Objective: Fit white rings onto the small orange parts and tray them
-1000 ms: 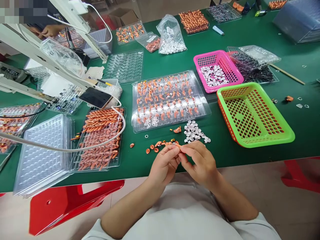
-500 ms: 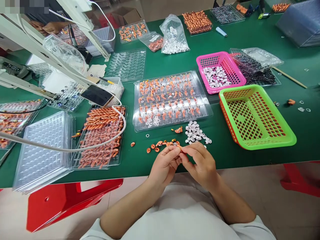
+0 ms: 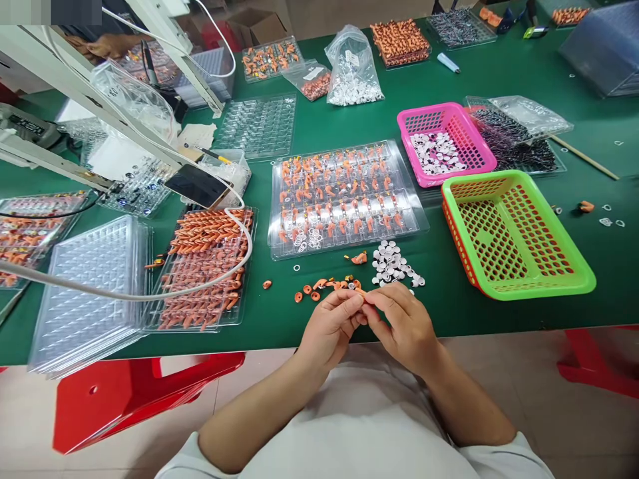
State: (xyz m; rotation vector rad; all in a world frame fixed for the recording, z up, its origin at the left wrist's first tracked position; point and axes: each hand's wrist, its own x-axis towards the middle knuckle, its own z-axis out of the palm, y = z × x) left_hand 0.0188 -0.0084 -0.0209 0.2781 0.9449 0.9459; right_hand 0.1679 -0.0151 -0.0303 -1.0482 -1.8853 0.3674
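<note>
The left hand [image 3: 329, 326] and right hand [image 3: 405, 324] both pinch the small orange part [image 3: 361, 291], which lies directly between them, neither nearer, over the tabletop [image 3: 279, 326]; its long axis is obscured.

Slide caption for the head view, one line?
Left hand and right hand pinch a small orange part near white discs on a green tabletop.

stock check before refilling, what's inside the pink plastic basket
Inside the pink perforated plastic basket, small white round pieces lie loosely scattered, some overlapping. Whatever is beneath them is covered and cannot be seen.
</note>
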